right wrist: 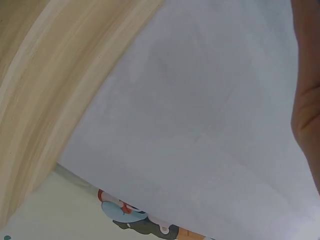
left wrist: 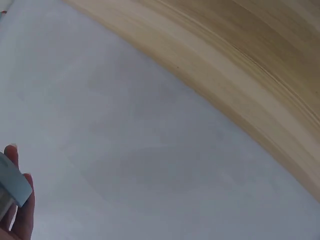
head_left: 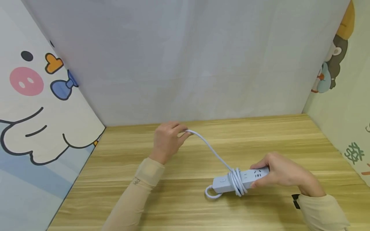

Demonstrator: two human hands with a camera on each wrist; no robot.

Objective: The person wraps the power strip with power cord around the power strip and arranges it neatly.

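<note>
Cord (head_left: 212, 149) sits pinched by the left hand (head_left: 168, 140) toward the far edge of the table (head_left: 115, 160); the right hand (head_left: 282, 170) grips the power strip (head_left: 249, 177), well in from the right edge, and steady, gentle tension should stop tangles

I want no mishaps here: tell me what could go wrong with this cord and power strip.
The loops around the power strip could snag if pulled. The left hand pinches the cord, which might slip free. The right hand grips only one end, so a tug could twist the power strip.
</note>
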